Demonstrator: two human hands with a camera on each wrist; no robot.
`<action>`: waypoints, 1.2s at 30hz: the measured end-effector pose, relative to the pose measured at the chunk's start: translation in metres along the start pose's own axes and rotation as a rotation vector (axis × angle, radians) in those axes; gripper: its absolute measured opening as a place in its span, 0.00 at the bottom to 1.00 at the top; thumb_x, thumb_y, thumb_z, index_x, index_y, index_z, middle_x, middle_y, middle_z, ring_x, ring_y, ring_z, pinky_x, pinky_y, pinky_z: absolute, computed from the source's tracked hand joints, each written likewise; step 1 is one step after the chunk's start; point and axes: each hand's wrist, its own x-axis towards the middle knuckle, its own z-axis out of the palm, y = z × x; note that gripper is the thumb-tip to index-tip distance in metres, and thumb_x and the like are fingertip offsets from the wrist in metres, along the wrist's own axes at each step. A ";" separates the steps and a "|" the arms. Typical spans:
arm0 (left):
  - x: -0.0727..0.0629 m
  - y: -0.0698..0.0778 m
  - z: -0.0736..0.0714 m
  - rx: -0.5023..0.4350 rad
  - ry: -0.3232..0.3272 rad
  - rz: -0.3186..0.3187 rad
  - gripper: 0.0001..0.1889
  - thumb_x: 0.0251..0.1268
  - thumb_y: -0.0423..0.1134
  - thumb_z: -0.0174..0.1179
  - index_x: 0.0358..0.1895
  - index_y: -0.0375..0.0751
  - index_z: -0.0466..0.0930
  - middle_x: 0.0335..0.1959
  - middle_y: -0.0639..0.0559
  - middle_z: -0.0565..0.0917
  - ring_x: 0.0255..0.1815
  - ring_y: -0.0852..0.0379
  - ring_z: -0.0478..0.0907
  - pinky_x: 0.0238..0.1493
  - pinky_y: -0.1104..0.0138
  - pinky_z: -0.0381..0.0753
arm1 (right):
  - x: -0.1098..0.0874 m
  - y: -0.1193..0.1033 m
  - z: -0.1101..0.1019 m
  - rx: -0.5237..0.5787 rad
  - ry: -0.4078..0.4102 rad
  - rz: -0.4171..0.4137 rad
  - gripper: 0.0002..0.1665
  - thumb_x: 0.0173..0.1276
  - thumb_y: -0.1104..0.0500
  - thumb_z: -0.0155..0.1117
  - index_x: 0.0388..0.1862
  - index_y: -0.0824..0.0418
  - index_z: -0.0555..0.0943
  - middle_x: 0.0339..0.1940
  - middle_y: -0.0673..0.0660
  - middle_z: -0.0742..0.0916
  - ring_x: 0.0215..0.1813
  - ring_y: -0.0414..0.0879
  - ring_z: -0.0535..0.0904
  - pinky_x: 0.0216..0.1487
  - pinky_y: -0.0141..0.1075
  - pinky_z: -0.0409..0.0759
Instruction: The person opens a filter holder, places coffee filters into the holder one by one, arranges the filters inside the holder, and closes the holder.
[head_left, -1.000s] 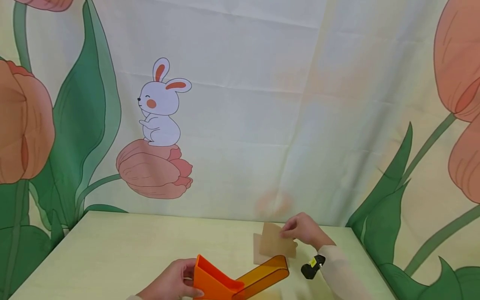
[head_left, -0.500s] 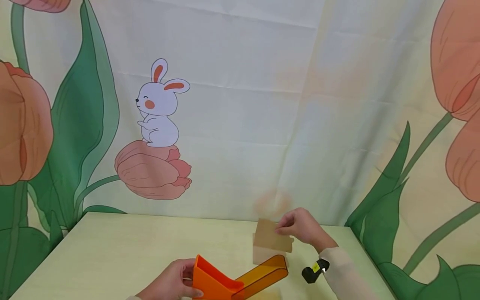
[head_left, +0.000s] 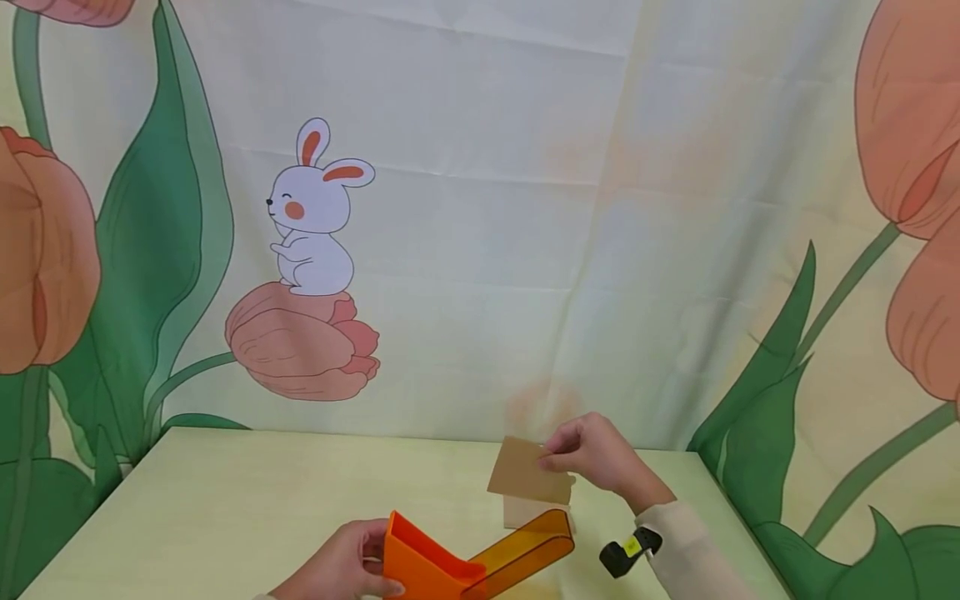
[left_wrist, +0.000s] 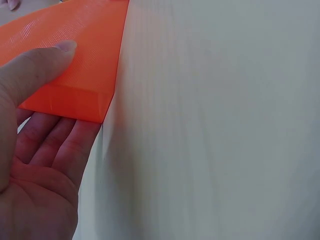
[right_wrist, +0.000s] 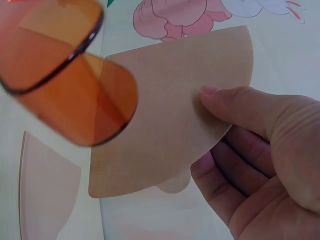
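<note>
My left hand [head_left: 341, 558] grips the orange plastic coffee filter holder [head_left: 423, 560] by its side. In the left wrist view the thumb lies on the holder's [left_wrist: 85, 70] face and the fingers are beneath it. An amber see-through lid [head_left: 525, 552] is swung out to the right from the holder. Beyond it, my right hand [head_left: 596, 454] pinches a brown paper coffee filter [head_left: 521, 467] by its edge, raised and tilted. In the right wrist view the cone-shaped filter [right_wrist: 155, 110] partly lies behind the amber lid [right_wrist: 95, 100]. More filter paper [head_left: 525, 515] lies on the table below.
The pale table [head_left: 262, 500] ends at a hanging backdrop [head_left: 465, 292] printed with tulips and a rabbit. A black wrist camera [head_left: 618, 558] with a yellow label is at my right sleeve [head_left: 686, 542].
My right hand has shifted left with the brown coffee filter, moving it further off the paper below. The left hand and holder have stayed nearly still.
</note>
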 end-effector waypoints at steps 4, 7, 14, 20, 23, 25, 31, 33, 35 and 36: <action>0.000 -0.002 -0.001 0.002 -0.002 0.004 0.33 0.52 0.38 0.78 0.64 0.38 0.77 0.55 0.46 0.87 0.50 0.50 0.85 0.57 0.55 0.87 | -0.002 -0.010 0.000 0.002 0.003 -0.020 0.04 0.59 0.59 0.80 0.30 0.56 0.91 0.30 0.51 0.91 0.32 0.42 0.84 0.37 0.35 0.85; 0.001 -0.002 -0.002 -0.001 -0.002 0.006 0.33 0.53 0.38 0.78 0.64 0.38 0.77 0.55 0.46 0.87 0.51 0.49 0.86 0.57 0.55 0.87 | -0.003 -0.018 0.001 0.007 0.002 -0.040 0.04 0.59 0.59 0.80 0.31 0.56 0.91 0.31 0.51 0.91 0.32 0.43 0.84 0.37 0.35 0.86; 0.002 -0.001 0.000 0.010 0.006 0.002 0.34 0.52 0.37 0.78 0.64 0.36 0.77 0.55 0.46 0.87 0.50 0.50 0.85 0.56 0.55 0.88 | -0.005 -0.031 0.010 0.053 -0.005 -0.081 0.04 0.60 0.60 0.79 0.33 0.57 0.92 0.32 0.52 0.92 0.32 0.42 0.85 0.38 0.33 0.87; 0.000 0.000 0.000 0.004 0.004 -0.001 0.34 0.53 0.37 0.77 0.64 0.35 0.76 0.55 0.46 0.87 0.50 0.50 0.86 0.56 0.55 0.87 | -0.007 -0.038 0.018 0.103 -0.018 -0.078 0.04 0.61 0.61 0.78 0.35 0.59 0.91 0.34 0.54 0.92 0.33 0.43 0.86 0.42 0.34 0.89; -0.001 0.001 0.001 0.006 0.000 0.003 0.34 0.53 0.37 0.77 0.64 0.35 0.76 0.55 0.45 0.87 0.50 0.50 0.86 0.56 0.55 0.87 | -0.008 -0.040 0.023 0.129 -0.026 -0.078 0.04 0.61 0.61 0.78 0.35 0.60 0.91 0.34 0.54 0.92 0.34 0.43 0.86 0.43 0.34 0.89; -0.001 0.002 0.001 0.008 -0.001 0.005 0.34 0.53 0.37 0.77 0.65 0.35 0.76 0.55 0.45 0.87 0.50 0.50 0.86 0.57 0.55 0.87 | -0.009 -0.041 0.026 0.139 -0.034 -0.084 0.04 0.61 0.61 0.78 0.35 0.60 0.91 0.34 0.54 0.92 0.34 0.43 0.87 0.42 0.33 0.88; -0.002 0.002 0.001 0.011 -0.003 0.006 0.33 0.53 0.37 0.77 0.64 0.35 0.76 0.55 0.45 0.87 0.49 0.50 0.86 0.57 0.55 0.87 | -0.014 -0.047 0.037 0.166 -0.062 -0.091 0.04 0.62 0.60 0.78 0.34 0.60 0.91 0.34 0.55 0.92 0.34 0.42 0.87 0.41 0.29 0.86; -0.001 0.002 0.000 0.007 -0.009 0.010 0.33 0.54 0.37 0.77 0.64 0.35 0.76 0.55 0.45 0.87 0.49 0.50 0.86 0.57 0.55 0.87 | -0.016 -0.048 0.040 0.172 -0.065 -0.094 0.04 0.62 0.60 0.78 0.34 0.59 0.91 0.34 0.55 0.92 0.34 0.42 0.87 0.41 0.29 0.86; -0.001 0.002 0.000 0.004 -0.012 0.015 0.33 0.54 0.37 0.77 0.64 0.35 0.76 0.55 0.45 0.87 0.50 0.49 0.86 0.57 0.55 0.87 | -0.017 -0.050 0.043 0.177 -0.068 -0.097 0.04 0.62 0.60 0.78 0.34 0.59 0.91 0.34 0.55 0.92 0.34 0.42 0.87 0.41 0.28 0.86; -0.001 0.002 0.000 0.004 -0.013 0.018 0.33 0.54 0.37 0.77 0.64 0.35 0.76 0.55 0.45 0.87 0.50 0.49 0.86 0.57 0.55 0.87 | -0.017 -0.050 0.045 0.180 -0.070 -0.096 0.04 0.61 0.60 0.78 0.34 0.59 0.91 0.34 0.55 0.92 0.34 0.42 0.87 0.41 0.28 0.86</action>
